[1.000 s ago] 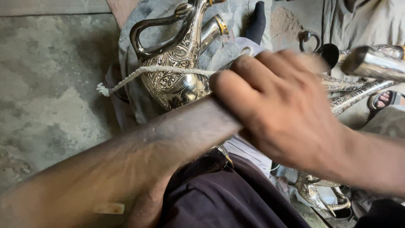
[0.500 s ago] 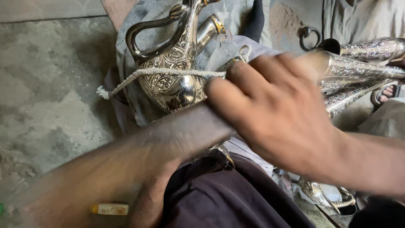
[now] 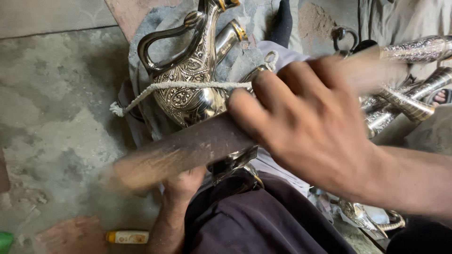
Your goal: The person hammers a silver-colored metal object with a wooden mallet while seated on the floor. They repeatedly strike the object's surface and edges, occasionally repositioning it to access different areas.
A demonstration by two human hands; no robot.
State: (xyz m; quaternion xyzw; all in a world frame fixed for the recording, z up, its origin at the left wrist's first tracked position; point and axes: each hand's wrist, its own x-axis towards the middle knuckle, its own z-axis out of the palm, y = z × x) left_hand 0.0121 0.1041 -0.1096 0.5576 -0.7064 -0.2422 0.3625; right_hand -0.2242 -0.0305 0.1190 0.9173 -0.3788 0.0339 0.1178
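Head view. An engraved silver metal ewer with curved handle and gilt-rimmed spout (image 3: pixel 190 84) stands tilted against grey cloth (image 3: pixel 155 42) over the person's lap, upper centre of frame. A white twisted cord (image 3: pixel 179 86) runs across the ewer's body, its frayed end hanging off to the left over the concrete floor (image 3: pixel 52 94).

The right hand (image 3: pixel 310 127) lies just below and to the right of the ewer, fingers curled down over the upper end of a long dark brown stick-like tool (image 3: pixel 188 148) and closed on it. The tool slants down to the left across the base of the ewer and appears to touch it; its lower end is motion-blurred.

The left hand (image 3: pixel 181 186) is beneath the tool, below the ewer, largely hidden; whether it grips anything cannot be told.

Further engraved silver metal pieces (image 3: pixel 405 101) lie well to the right, beyond the right hand. A small yellow and white tube (image 3: pixel 127 236) lies on the floor at lower left, beside the left forearm.
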